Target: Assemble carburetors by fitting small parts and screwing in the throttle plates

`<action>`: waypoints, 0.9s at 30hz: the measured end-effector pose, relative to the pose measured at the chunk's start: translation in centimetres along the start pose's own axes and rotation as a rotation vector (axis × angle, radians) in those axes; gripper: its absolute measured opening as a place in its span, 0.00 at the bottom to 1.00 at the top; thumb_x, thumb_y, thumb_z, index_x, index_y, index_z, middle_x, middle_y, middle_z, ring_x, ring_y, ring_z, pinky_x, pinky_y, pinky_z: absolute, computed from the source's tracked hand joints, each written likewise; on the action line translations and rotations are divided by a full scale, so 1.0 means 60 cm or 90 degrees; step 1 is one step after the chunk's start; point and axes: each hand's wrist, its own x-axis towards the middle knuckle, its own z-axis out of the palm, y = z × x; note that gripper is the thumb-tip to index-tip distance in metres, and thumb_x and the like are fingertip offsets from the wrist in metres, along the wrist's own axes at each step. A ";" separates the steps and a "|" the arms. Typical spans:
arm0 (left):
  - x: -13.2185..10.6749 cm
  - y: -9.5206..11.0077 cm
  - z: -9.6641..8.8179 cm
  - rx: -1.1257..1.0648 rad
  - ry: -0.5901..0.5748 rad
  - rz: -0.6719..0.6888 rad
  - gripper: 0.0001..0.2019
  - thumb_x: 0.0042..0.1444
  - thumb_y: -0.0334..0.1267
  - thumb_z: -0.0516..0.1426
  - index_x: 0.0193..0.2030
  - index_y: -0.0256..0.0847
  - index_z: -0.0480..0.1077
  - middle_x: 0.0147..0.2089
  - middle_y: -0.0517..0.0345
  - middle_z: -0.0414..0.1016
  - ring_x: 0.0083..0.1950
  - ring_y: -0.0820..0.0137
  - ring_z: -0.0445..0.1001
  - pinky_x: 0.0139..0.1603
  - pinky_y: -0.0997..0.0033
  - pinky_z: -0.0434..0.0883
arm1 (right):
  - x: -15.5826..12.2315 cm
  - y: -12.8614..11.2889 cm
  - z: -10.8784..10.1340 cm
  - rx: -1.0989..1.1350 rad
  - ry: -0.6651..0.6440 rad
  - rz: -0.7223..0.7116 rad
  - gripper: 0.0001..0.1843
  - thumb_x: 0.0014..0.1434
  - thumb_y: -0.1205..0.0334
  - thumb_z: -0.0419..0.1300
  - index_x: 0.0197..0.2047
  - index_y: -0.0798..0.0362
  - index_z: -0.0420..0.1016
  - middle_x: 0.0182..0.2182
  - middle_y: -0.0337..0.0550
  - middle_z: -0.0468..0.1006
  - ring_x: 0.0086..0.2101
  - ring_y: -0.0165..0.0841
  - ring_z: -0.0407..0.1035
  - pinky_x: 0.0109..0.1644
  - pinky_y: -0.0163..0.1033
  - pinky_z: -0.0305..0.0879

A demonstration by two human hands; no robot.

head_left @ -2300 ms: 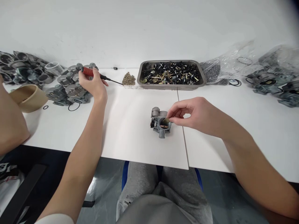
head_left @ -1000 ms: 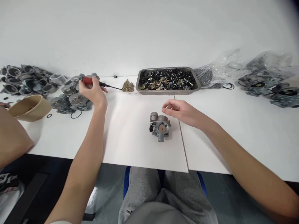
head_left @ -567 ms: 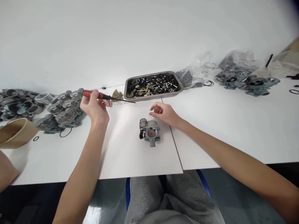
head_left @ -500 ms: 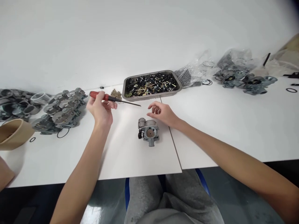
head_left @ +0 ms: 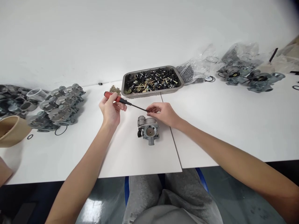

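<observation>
My left hand (head_left: 111, 110) is closed around the red-and-black handle of a screwdriver (head_left: 137, 107), whose shaft slants down to the right. At its tip, the fingers of my right hand (head_left: 163, 112) are pinched together; whether a small part is also between them is hidden. Just below the fingertips a grey metal carburetor (head_left: 149, 130) stands on the white table, with a round bore facing me and a black knob on its left side. Neither hand grips the carburetor.
A metal tray (head_left: 153, 93) of mixed screws and fittings stands against the wall, beside a pile of small brass parts (head_left: 114, 90). More carburetors (head_left: 63, 107) sit left, others (head_left: 260, 81) right near plastic bags (head_left: 201, 67). A tan container (head_left: 14, 132) and someone's arm (head_left: 4, 171) are far left.
My left hand has moved right with the screwdriver, bringing its tip to my right fingertips. The right fingers have closed there. The carburetor stays in place on the table.
</observation>
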 end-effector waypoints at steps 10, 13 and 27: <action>0.003 0.001 -0.003 -0.017 0.001 0.023 0.14 0.46 0.40 0.63 0.25 0.39 0.61 0.20 0.65 0.65 0.15 0.77 0.62 0.17 0.70 0.68 | 0.001 0.001 -0.004 0.055 0.080 0.045 0.13 0.46 0.56 0.73 0.30 0.56 0.80 0.29 0.44 0.82 0.32 0.33 0.76 0.41 0.41 0.73; 0.001 0.004 -0.001 -0.036 -0.012 0.039 0.16 0.47 0.42 0.65 0.25 0.39 0.61 0.22 0.64 0.66 0.15 0.77 0.63 0.20 0.68 0.71 | -0.004 -0.006 -0.002 0.065 0.147 0.012 0.16 0.47 0.52 0.74 0.29 0.55 0.78 0.28 0.43 0.81 0.31 0.33 0.75 0.39 0.41 0.74; -0.008 0.015 0.009 -0.053 -0.020 0.018 0.18 0.54 0.45 0.64 0.26 0.39 0.60 0.21 0.64 0.66 0.16 0.78 0.62 0.23 0.70 0.72 | -0.014 -0.022 0.009 0.060 0.238 -0.088 0.17 0.50 0.56 0.73 0.40 0.51 0.76 0.30 0.38 0.80 0.36 0.33 0.78 0.52 0.44 0.76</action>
